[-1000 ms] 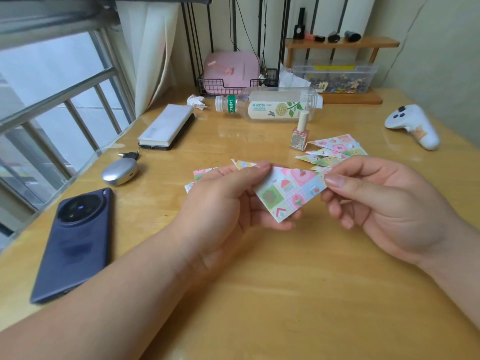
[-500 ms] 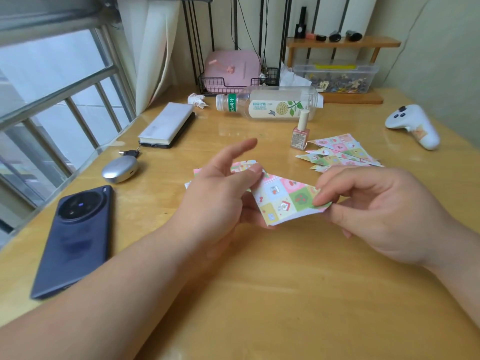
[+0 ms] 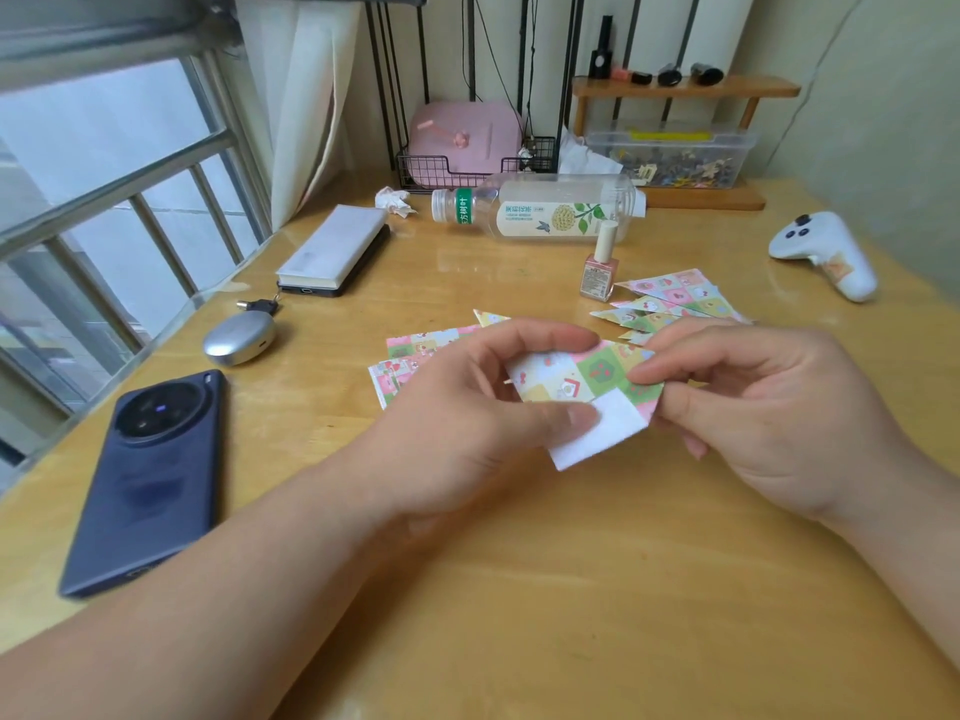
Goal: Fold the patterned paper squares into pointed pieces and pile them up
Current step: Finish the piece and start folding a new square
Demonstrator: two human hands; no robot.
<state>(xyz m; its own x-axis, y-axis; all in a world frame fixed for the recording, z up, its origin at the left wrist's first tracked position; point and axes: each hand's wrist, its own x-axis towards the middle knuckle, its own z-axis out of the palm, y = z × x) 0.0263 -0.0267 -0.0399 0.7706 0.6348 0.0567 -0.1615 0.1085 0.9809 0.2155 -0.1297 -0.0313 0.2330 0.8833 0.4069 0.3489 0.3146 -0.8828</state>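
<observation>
Patterned paper square is in the middle of the frame, held over the tabletop between both hands. It is partly folded, and a white flap of its plain side shows at the lower edge.

The left hand has its grip closed on the sheet's left part, with the forefinger curled over the top edge and the thumb pressed on the white flap. The right hand pinches the right corner, forefinger on the printed face and thumb below it.

Just behind the left hand lies a loose stack of flat squares, partly hidden by the knuckles. Above the right hand is the pile of pointed pieces, fanned and overlapping. A pink nail polish bottle stands upright just to their left.

Farther up, a clear plastic bottle lies on its side. A white game controller rests at the right edge of the frame. On the left of the frame are a dark phone lying face down, a silver earbud case and a white notebook.
</observation>
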